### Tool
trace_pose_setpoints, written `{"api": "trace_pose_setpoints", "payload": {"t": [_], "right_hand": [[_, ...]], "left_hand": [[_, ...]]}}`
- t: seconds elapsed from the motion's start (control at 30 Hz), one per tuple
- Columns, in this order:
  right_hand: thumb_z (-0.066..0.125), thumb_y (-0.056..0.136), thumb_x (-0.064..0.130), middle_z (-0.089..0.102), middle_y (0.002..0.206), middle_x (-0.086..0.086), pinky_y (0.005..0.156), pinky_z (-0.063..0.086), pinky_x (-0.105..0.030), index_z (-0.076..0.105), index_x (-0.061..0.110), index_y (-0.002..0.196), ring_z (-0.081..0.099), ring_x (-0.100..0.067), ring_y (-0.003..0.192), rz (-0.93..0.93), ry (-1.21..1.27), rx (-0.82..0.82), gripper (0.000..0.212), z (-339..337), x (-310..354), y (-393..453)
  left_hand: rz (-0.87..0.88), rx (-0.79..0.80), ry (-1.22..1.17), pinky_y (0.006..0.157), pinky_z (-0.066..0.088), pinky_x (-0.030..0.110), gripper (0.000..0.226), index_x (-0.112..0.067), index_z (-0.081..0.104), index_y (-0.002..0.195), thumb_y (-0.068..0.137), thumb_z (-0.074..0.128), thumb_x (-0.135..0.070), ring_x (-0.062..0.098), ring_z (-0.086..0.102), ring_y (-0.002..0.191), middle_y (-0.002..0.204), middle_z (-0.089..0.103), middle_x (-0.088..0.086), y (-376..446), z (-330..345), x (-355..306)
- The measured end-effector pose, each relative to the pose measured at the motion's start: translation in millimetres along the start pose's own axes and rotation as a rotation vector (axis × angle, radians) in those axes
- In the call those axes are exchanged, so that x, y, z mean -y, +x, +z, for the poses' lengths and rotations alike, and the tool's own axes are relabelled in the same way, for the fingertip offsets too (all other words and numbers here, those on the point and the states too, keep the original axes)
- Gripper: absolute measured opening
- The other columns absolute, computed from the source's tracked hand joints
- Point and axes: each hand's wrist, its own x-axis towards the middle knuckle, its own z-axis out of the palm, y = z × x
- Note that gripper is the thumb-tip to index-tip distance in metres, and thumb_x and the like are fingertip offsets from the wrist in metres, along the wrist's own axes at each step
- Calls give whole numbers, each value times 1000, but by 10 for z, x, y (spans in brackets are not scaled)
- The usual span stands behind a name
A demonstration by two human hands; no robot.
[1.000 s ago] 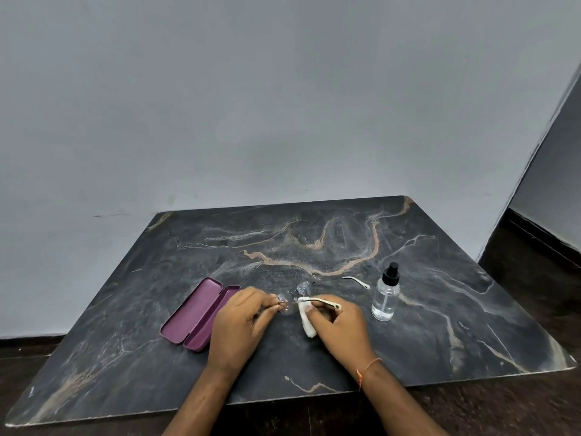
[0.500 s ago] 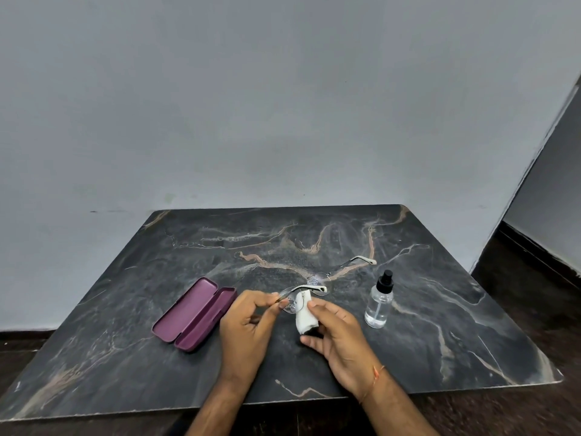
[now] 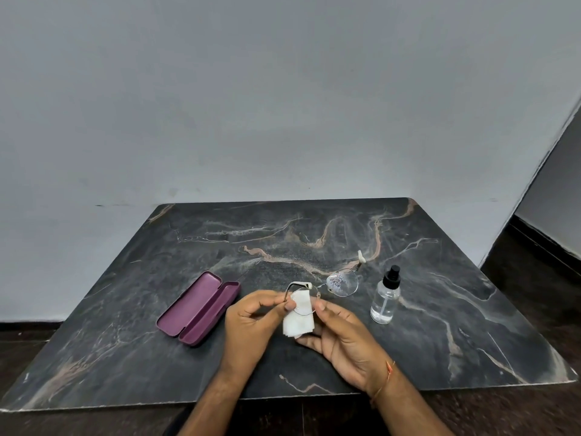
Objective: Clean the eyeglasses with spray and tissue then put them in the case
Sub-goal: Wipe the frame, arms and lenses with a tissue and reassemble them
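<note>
Thin-rimmed eyeglasses (image 3: 342, 282) are held above the dark marble table (image 3: 314, 309), facing me, arms unfolded. My left hand (image 3: 251, 322) pinches the rim of the left lens. My right hand (image 3: 342, 338) holds a folded white tissue (image 3: 298, 319) behind that lens, thumb at the lens edge. The right lens carries spray droplets and sticks out free to the right. An open purple case (image 3: 198, 308) lies left of my hands. A clear spray bottle (image 3: 385, 295) with a black cap stands upright to the right.
The table is backed by a plain grey wall (image 3: 283, 105). Dark floor (image 3: 540, 278) shows to the right and along the near table edge. A thread band sits on my right wrist (image 3: 385, 382).
The glasses have been turned to face me, with the right lens swung out to the right. The tissue has gone from beside the frame to flat behind the left lens.
</note>
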Motion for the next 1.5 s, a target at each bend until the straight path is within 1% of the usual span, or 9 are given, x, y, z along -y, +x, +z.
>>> {"api": "trace_pose_setpoints", "payload": {"t": [0.23, 0.37, 0.53, 0.63, 0.8, 0.9, 1.1, 1.3, 1.5], "right_hand": [[69, 92, 5, 72, 130, -27, 87, 66, -42, 79, 1, 111, 76, -32, 111, -39, 96, -86, 22, -23, -35, 21], [103, 62, 19, 72, 129, -23, 79, 65, -41, 78, 9, 114, 75, -31, 107, -41, 88, -115, 59, -55, -55, 47], [75, 90, 24, 71, 133, -18, 84, 60, -39, 69, 6, 136, 71, -25, 116, 7, 28, -7, 49, -41, -5, 14], [70, 94, 23, 71, 132, -23, 84, 61, -38, 70, 3, 133, 72, -28, 113, 15, 33, -16, 44, -56, -18, 22], [84, 80, 14, 73, 127, -26, 80, 65, -39, 78, 0, 113, 76, -28, 105, -21, 69, -5, 36, -49, -48, 24], [101, 65, 18, 72, 127, -24, 77, 65, -38, 76, 3, 119, 76, -30, 105, -22, 86, -45, 62, -64, -50, 25], [89, 83, 24, 69, 134, -18, 87, 60, -40, 64, 4, 141, 67, -24, 119, 9, 40, 50, 66, -68, -21, 16], [99, 70, 22, 70, 133, -17, 84, 61, -43, 79, 15, 113, 68, -23, 117, -31, 72, 30, 48, -77, -33, 25], [102, 66, 23, 73, 126, -19, 83, 64, -37, 76, 8, 124, 75, -21, 104, -1, 74, -2, 65, -79, -27, 37]], "left_hand": [[53, -3, 72, 81, 59, 19, 2, -9, 85, 84, 82, 86, -8, 13, 78, 89, 92, 81, 2, 14, -5, 26], [78, 3, 129, 80, 58, 19, 3, -11, 86, 87, 84, 85, -10, 14, 77, 89, 93, 79, 0, -25, 6, 8], [48, -6, 99, 83, 57, 18, 4, -11, 86, 86, 83, 84, -14, 12, 77, 90, 92, 79, -1, -68, 30, -53], [16, -14, 86, 82, 58, 19, 4, -10, 85, 85, 85, 83, -13, 10, 76, 89, 92, 79, 0, -91, 25, -66], [-7, -46, 93, 80, 58, 18, 4, -12, 85, 83, 85, 83, -15, 10, 76, 87, 93, 79, 3, -98, 36, -106], [-7, -39, 100, 81, 57, 17, 4, -18, 86, 86, 86, 82, -16, 10, 77, 88, 95, 80, 3, -101, 50, -124], [-10, -19, 100, 86, 60, 23, 6, -21, 86, 87, 87, 82, -16, 15, 77, 93, 96, 80, 2, -100, 23, -98], [-8, -12, 97, 85, 61, 27, 11, -29, 85, 87, 88, 82, -18, 19, 78, 93, 97, 79, 5, -89, 35, -99], [12, -19, 103, 85, 59, 21, 4, -14, 86, 89, 87, 82, -14, 15, 77, 92, 96, 79, 6, -98, 26, -96]]}}
